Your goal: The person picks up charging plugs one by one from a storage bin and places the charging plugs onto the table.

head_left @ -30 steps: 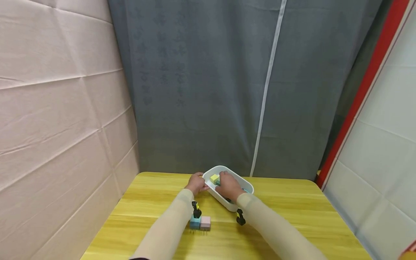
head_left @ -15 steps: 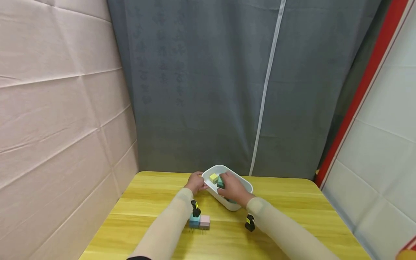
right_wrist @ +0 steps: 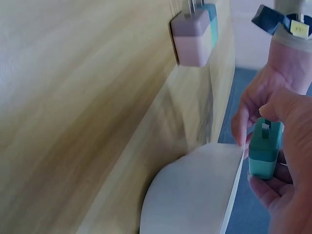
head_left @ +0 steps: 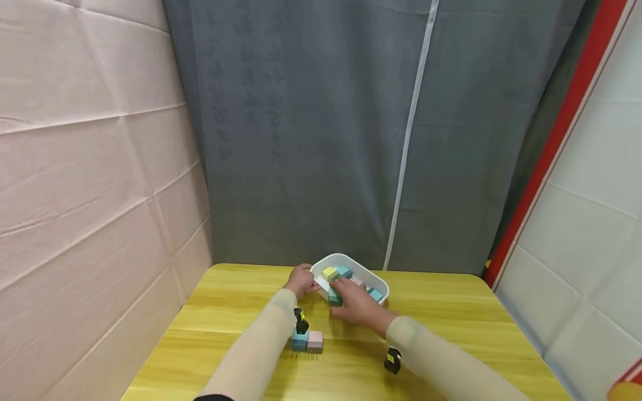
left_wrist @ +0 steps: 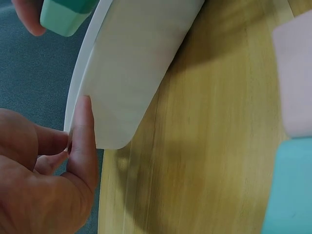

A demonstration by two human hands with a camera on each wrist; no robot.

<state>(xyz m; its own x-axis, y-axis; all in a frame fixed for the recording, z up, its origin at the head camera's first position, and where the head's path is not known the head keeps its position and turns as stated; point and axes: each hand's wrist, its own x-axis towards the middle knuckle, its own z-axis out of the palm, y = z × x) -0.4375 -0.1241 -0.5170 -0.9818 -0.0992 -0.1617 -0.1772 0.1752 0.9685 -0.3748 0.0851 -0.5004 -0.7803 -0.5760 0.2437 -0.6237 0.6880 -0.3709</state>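
Observation:
In the head view my left hand (head_left: 301, 280) pinches the left end of a white bin (left_wrist: 131, 63), thumb and fingers on its rim. My right hand (head_left: 358, 305) holds a two-tone green plug charger (right_wrist: 265, 148) between thumb and fingers, over the bin's near side. Metal prongs show on the charger's end in the right wrist view. Inside the bin lie a yellow block-shaped charger (head_left: 329, 273), a blue one (head_left: 344, 271) and another blue one (head_left: 375, 294). Part of the bin's contents is hidden behind my right hand.
On the wooden table (head_left: 215, 345), nearer me, a blue charger (head_left: 299, 341) and a pink charger (head_left: 315, 341) stand side by side, prongs towards me. A grey curtain (head_left: 301, 139) hangs behind the table. Pale fabric walls (head_left: 100, 195) flank it.
My right hand has drawn back from inside the bin towards me, bringing the green charger up to the near rim. More chargers in the bin now show. The left hand keeps its grip.

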